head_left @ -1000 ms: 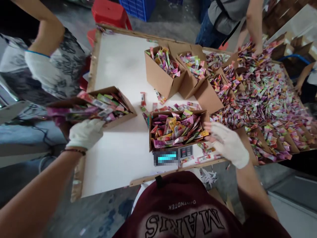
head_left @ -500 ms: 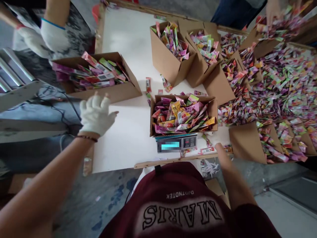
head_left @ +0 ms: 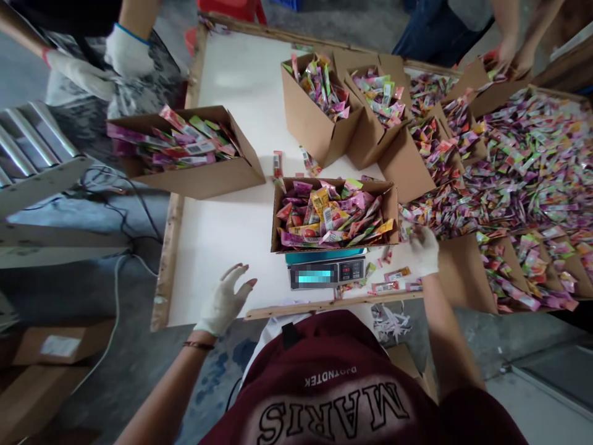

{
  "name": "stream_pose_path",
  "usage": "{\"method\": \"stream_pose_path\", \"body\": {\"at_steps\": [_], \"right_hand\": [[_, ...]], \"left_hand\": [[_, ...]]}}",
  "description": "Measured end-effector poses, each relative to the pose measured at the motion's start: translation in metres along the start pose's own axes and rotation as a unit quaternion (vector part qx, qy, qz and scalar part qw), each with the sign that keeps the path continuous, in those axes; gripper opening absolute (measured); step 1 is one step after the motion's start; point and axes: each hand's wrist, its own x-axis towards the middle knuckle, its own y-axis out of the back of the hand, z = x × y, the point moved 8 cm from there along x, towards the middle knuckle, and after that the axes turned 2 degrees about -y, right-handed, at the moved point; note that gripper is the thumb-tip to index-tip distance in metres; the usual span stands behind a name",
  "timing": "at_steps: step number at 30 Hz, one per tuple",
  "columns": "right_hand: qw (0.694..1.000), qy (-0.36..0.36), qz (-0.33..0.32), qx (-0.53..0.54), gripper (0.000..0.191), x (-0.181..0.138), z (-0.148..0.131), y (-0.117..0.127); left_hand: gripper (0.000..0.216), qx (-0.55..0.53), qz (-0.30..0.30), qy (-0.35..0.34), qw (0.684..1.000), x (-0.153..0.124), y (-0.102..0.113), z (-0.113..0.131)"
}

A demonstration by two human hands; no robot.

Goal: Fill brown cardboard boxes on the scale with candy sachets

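White bench (head_left: 222, 228) runs under everything, with a box of sachets (head_left: 334, 216) sitting on the scale (head_left: 327, 272) at its near edge. I judge this the weighing step. My right hand (head_left: 424, 250) reaches into the loose sachets (head_left: 519, 167) beside it, whether gripping any I cannot tell; my left hand (head_left: 225, 303) hovers spread, holding nothing. Next calls for adding sachets gently.

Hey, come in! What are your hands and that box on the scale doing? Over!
Left hand open, empty. Right hand at loose packets; grip unclear. Box full, on scale. Nothing blocking.
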Motion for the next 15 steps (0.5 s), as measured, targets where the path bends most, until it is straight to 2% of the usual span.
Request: {"method": "stream_pose_path", "body": {"at_steps": [3,5,7,10,12,15], "right_hand": [[0.995,0.05,0.079,0.045,0.036,0.04,-0.027,0.029],[0.987,0.128,0.067,0.077,0.033,0.056,-0.072,0.028],[0.976,0.205,-0.013,0.07,0.034,0.062,-0.127,0.006],[0.959,0.254,-0.122,-0.024,0.05,0.055,-0.191,-0.044],[0.948,0.256,-0.16,-0.1,0.049,0.051,-0.212,-0.072],[0.944,0.249,-0.184,-0.112,0.023,0.053,-0.215,-0.088]], "left_hand": [[0.05,-0.037,-0.005,-0.012,0.999,0.002,-0.021,0.015],[0.05,-0.04,-0.02,-0.026,0.999,0.003,-0.032,0.026],[0.05,-0.034,-0.033,-0.043,0.998,0.003,-0.038,0.036],[0.05,-0.028,-0.033,-0.065,0.997,-0.001,-0.039,0.044],[0.051,-0.025,-0.016,-0.071,0.997,-0.005,-0.036,0.043],[0.05,-0.026,0.01,-0.072,0.997,-0.013,-0.032,0.035]]}}
